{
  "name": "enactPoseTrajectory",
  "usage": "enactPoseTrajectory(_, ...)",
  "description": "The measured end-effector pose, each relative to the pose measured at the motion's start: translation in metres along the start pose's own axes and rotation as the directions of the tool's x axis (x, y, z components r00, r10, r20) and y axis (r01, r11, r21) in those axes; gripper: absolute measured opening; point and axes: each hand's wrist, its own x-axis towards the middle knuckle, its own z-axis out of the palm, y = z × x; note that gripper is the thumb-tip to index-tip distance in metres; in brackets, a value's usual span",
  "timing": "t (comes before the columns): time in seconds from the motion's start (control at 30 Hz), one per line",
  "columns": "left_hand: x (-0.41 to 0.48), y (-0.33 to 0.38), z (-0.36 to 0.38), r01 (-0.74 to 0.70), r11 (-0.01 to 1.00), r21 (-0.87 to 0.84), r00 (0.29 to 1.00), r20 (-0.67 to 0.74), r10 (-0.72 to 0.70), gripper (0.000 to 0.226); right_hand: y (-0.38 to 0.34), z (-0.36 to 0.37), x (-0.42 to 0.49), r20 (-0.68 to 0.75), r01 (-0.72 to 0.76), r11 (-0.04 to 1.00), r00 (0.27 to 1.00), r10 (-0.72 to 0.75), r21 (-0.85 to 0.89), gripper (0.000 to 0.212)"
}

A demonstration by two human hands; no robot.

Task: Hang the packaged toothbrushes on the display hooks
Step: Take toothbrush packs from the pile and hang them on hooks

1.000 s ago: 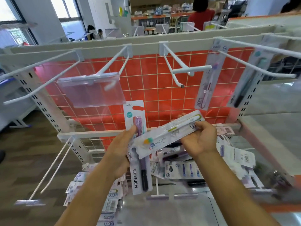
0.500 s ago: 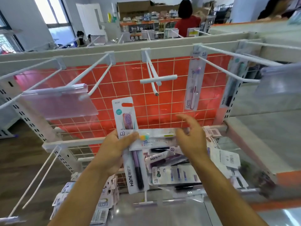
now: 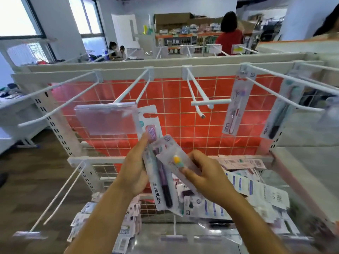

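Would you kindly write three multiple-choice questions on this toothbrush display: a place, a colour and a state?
1. Where does the pink toothbrush pack hang? A. on an upper right hook B. on a lower left hook C. in the bin
2. What colour is the back panel? A. blue B. red C. green
3. The right hand is: A. open and empty B. pinching a clear pack C. on the rail
Answers: 1 A, it dangles from that hook; 2 B, the panel is plainly red; 3 B, it grips the pack.
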Motion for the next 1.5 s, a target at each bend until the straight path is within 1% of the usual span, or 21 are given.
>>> enactPoseTrajectory(0.1, -0.004, 0.002, -0.008, -0.014, 0.998, 0.060, 0.997, -0.075, 0.019, 0.048, -0.001, 0.001, -0.004, -0.054, 0.028, 0.975, 0.998, -0.017, 0.218, 0.005)
enactPoseTrajectory(0.17, -0.006, 0.002, -0.011, -0.026, 0.991, 0.133, 0.995, -0.090, 0.038, 0.046, -0.005, 0.001, -0.006, -0.083, 0.074, 0.936, 0.995, -0.048, 0.344, 0.012)
enactPoseTrajectory(0.23, -0.009, 0.001, -0.010, -0.024, 0.984, 0.177, 0.996, -0.082, 0.039, 0.043, -0.012, 0.000, -0.007, -0.114, 0.122, 0.892, 0.990, -0.080, 0.435, 0.020)
enactPoseTrajectory(0.33, -0.012, -0.001, -0.007, -0.012, 0.978, 0.207, 0.996, -0.090, 0.031, 0.042, -0.021, -0.002, -0.010, -0.143, 0.165, 0.858, 0.984, -0.108, 0.486, 0.026)
enactPoseTrajectory(0.47, -0.018, -0.003, -0.003, -0.019, 0.973, 0.229, 0.996, -0.085, 0.039, 0.050, -0.031, -0.001, -0.015, -0.172, 0.245, 0.851, 0.968, -0.184, 0.465, 0.034)
enactPoseTrajectory(0.53, -0.019, -0.004, -0.001, -0.012, 0.970, 0.243, 0.995, -0.096, 0.037, 0.058, -0.034, -0.001, -0.017, -0.219, 0.292, 0.840, 0.952, -0.212, 0.458, 0.034)
enactPoseTrajectory(0.63, -0.022, -0.003, 0.003, -0.014, 0.966, 0.259, 0.997, -0.070, 0.034, 0.063, -0.038, -0.005, -0.019, -0.273, 0.301, 0.826, 0.944, -0.186, 0.477, 0.030)
enactPoseTrajectory(0.67, -0.022, -0.003, 0.004, -0.016, 0.965, 0.261, 0.997, -0.070, 0.036, 0.062, -0.039, -0.006, -0.019, -0.285, 0.304, 0.828, 0.941, -0.183, 0.471, 0.029)
enactPoseTrajectory(0.77, -0.023, -0.003, 0.007, -0.022, 0.969, 0.247, 0.998, -0.054, 0.036, 0.044, -0.044, -0.010, -0.018, -0.302, 0.305, 0.849, 0.936, -0.183, 0.432, 0.019)
enactPoseTrajectory(0.8, -0.024, -0.002, 0.008, -0.025, 0.970, 0.241, 0.998, -0.044, 0.036, 0.042, -0.045, -0.011, -0.018, -0.307, 0.303, 0.855, 0.934, -0.180, 0.421, 0.017)
enactPoseTrajectory(1.03, -0.028, 0.001, 0.008, -0.031, 0.971, 0.236, 0.999, -0.022, 0.037, 0.056, -0.044, -0.011, -0.018, -0.309, 0.268, 0.867, 0.940, -0.141, 0.420, 0.015)
enactPoseTrajectory(1.2, -0.031, 0.000, 0.008, -0.041, 0.971, 0.234, 0.999, -0.024, 0.048, 0.042, -0.043, -0.010, -0.016, -0.308, 0.250, 0.875, 0.943, -0.124, 0.415, 0.013)
enactPoseTrajectory(1.37, -0.035, 0.003, 0.014, -0.047, 0.974, 0.224, 0.999, -0.015, 0.051, 0.039, -0.041, -0.010, -0.011, -0.299, 0.233, 0.886, 0.948, -0.114, 0.401, 0.014)
enactPoseTrajectory(1.5, -0.036, 0.006, 0.017, -0.053, 0.973, 0.223, 0.998, -0.014, 0.058, 0.038, -0.040, -0.011, -0.008, -0.294, 0.247, 0.886, 0.946, -0.133, 0.393, 0.016)
